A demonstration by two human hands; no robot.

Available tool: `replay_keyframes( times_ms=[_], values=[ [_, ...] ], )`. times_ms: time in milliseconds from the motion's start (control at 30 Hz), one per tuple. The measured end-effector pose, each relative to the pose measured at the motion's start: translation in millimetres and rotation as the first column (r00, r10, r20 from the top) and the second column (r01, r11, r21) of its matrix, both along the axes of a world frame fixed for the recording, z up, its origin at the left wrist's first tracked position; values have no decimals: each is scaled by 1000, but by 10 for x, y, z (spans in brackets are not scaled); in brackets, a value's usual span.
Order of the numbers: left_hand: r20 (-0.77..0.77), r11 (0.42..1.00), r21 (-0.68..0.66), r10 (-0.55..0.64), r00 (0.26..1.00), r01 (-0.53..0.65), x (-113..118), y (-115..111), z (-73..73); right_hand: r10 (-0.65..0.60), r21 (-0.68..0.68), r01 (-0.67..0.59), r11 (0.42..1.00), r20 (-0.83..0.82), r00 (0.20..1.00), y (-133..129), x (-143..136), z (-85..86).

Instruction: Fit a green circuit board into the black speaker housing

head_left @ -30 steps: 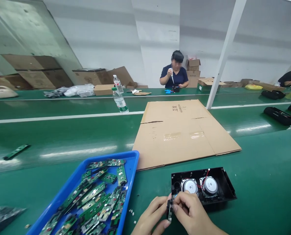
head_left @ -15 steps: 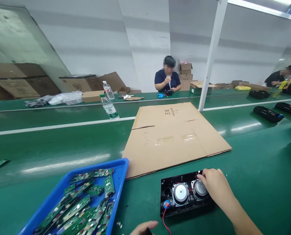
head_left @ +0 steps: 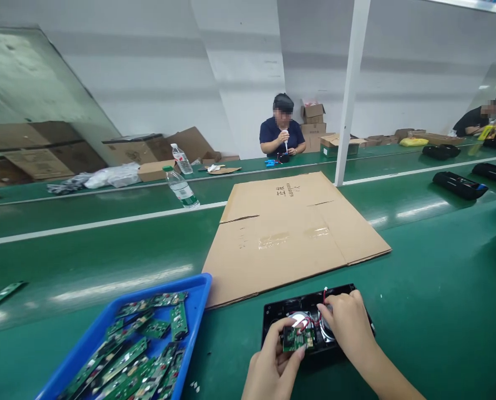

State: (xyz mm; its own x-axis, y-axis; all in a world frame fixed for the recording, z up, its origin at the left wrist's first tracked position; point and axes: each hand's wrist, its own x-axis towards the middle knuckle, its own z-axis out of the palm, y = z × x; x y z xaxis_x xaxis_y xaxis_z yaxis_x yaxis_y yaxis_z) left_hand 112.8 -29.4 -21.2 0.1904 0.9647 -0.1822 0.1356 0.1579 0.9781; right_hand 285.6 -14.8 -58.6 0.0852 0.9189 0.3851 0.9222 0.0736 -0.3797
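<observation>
A black speaker housing (head_left: pixel 272 311) lies open on the green bench in front of me, with two round speaker drivers and red wires inside. My left hand (head_left: pixel 272 366) pinches a small green circuit board (head_left: pixel 294 338) and holds it over the housing's near left part. My right hand (head_left: pixel 345 325) rests on the right driver, its fingers curled down among the red wires. I cannot tell whether the right fingers grip a wire or only press on it.
A blue tray (head_left: pixel 198 289) with several green circuit boards sits at my left. A flattened cardboard sheet (head_left: pixel 293 228) lies beyond the housing. Two water bottles (head_left: pixel 180 188) stand further back. A person (head_left: pixel 281 133) works at the far bench; black speaker shells (head_left: pixel 459 184) lie right.
My left hand has come up from the lower edge with the circuit board and brought it over the housing. My right hand has shifted slightly toward me on the right driver.
</observation>
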Motion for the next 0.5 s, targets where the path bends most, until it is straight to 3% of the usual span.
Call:
replay_keyframes(
  times_ms=[133, 267, 400, 500],
  values=[
    [-178, 988, 153, 19, 984, 9, 110, 71, -6, 8, -30, -11, 1000, -92, 996, 24, -72, 31],
    [-333, 967, 252, 41, 942, 47, 82, 96, -72, 107, -79, -132, 988, -265, 958, -19, -138, 238],
    [-322, 958, 285, 76, 944, 21, 54, 103, -90, 255, -95, -362, 927, -549, 796, -102, -153, 414],
    [-259, 970, 242, 83, 962, -19, 62, 106, -46, 301, -114, -434, 894, -566, 768, -141, -144, 429]
  ],
)
